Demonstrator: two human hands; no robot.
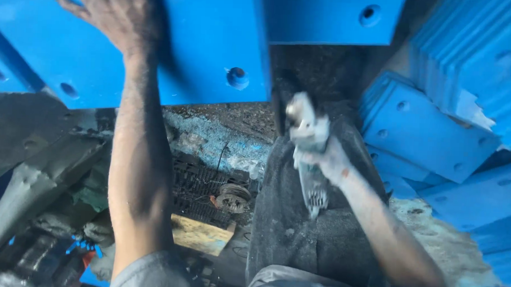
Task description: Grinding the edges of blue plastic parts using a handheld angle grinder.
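Left hand [110, 11] spread flat on blue drilled plate [202, 45] at top of view; right hand [328, 160] clenched around dusty grey power tool [309, 151], motion-blurred, over the knee, below the plate's edge.

Left hand [110, 14] flat on a drilled slab [208, 40] at top left. Second slab [328, 16] just right of it, a gap between. Right hand [328, 160] lower and right of centre, closed round a power tool [309, 145], over the knee [298, 218]. Stacked plates [426, 132] at far right, leaning on one another. Below the first slab, between forearm and knee, a coil [234, 196] on a grille, wood block [201, 235] nearer still.
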